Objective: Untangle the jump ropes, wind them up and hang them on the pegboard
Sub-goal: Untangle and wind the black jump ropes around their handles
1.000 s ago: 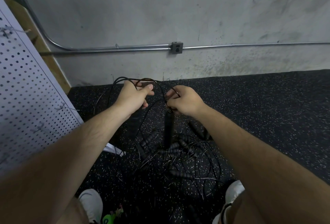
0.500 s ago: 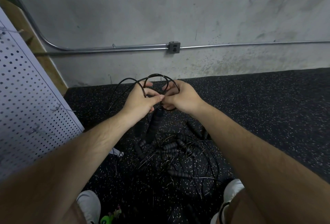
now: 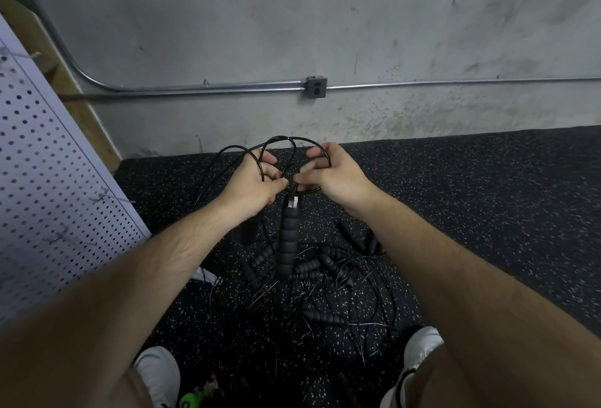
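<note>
Head view: speckled black rubber floor [image 3: 487, 199] meets stained concrete wall [image 3: 292, 17] at 12 o'clock; pegboard [image 3: 48, 180] at 9. Left hand [image 3: 250, 183] and right hand [image 3: 335, 176] pinch a coiled jump rope [image 3: 287, 241], its handle dangling over the tangled pile [image 3: 325, 280] at 6.

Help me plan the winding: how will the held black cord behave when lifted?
Probably springy: the cord holds rounded loops without drooping. Likely bottom-heavy: its handle hangs straight down. May snag on the tangled pile below.

Black rope loops [image 3: 294, 147] are pinched between the left hand [image 3: 250, 184] and right hand [image 3: 336, 176]; a ribbed handle [image 3: 287, 241] is hung above tangled jump ropes [image 3: 325, 284] on the floor [image 3: 487, 196].
</note>
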